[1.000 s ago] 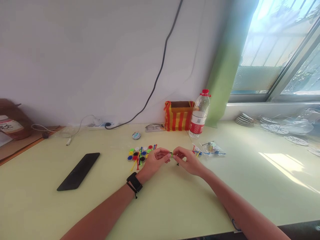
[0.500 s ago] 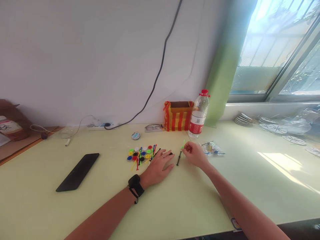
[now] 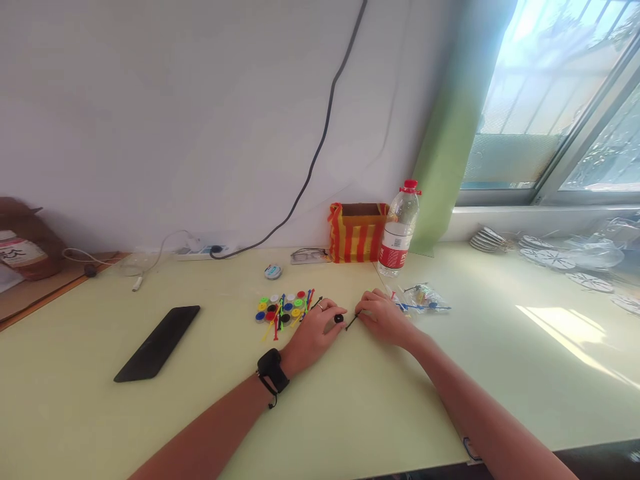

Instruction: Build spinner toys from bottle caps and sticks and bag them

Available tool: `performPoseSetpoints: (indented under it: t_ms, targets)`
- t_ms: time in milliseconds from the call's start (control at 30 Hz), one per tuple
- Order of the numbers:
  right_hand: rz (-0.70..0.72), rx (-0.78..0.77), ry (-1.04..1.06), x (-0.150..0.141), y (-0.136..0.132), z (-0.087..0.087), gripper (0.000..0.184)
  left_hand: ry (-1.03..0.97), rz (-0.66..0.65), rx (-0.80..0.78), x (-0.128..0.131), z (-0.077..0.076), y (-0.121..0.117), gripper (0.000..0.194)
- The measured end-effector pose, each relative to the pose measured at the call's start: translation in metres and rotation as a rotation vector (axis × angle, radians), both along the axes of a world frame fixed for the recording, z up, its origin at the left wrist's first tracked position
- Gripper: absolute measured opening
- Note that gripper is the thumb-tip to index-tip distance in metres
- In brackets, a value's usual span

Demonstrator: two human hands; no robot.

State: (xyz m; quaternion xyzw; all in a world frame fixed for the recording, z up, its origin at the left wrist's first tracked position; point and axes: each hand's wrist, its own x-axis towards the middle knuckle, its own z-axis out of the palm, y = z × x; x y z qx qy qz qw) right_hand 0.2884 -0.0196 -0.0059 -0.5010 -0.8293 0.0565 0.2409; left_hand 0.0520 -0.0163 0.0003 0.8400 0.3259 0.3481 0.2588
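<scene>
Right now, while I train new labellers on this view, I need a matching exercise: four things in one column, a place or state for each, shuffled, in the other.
Column 1
1. left hand
2. right hand
3. clear bottle
4. flat black slab

Column 2
A. standing upright beside the striped bag
B. holding a thin black stick
C. lying on the tabletop, farther left than the wristwatch
D. holding a black disc at its fingertips

Right pairs: 1-D, 2-B, 3-A, 4-C
</scene>
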Motion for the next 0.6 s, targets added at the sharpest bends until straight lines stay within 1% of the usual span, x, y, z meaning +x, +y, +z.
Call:
performPoseSetpoints:
  t_ms: [100,167,300,433,533,600]
  targets:
    - [0.050,-0.010,0.021,-0.003,-0.003,0.002,0.016,-0.083,0.052,-0.020,0.001,0.000,0.003,0.014]
    - [0.082,-0.002,0.053,-0.006,-0.006,0.005,0.015,-0.172,0.104,-0.037,0.002,0.000,0.005,0.012]
    - [0.118,0.022,0.136,-0.011,-0.010,0.012,0.014,-0.365,0.202,-0.133,0.003,-0.001,0.011,0.017]
    - [0.105,0.048,0.257,-0.011,-0.011,0.016,0.015,-0.437,0.284,-0.198,0.002,-0.004,0.016,0.023]
    - [0.091,0.029,0.393,-0.011,-0.011,0.017,0.019,-0.460,0.294,-0.234,0.001,-0.006,0.019,0.028]
    - [0.096,-0.014,0.480,-0.012,-0.011,0.018,0.021,-0.466,0.252,-0.277,0.000,-0.006,0.019,0.036]
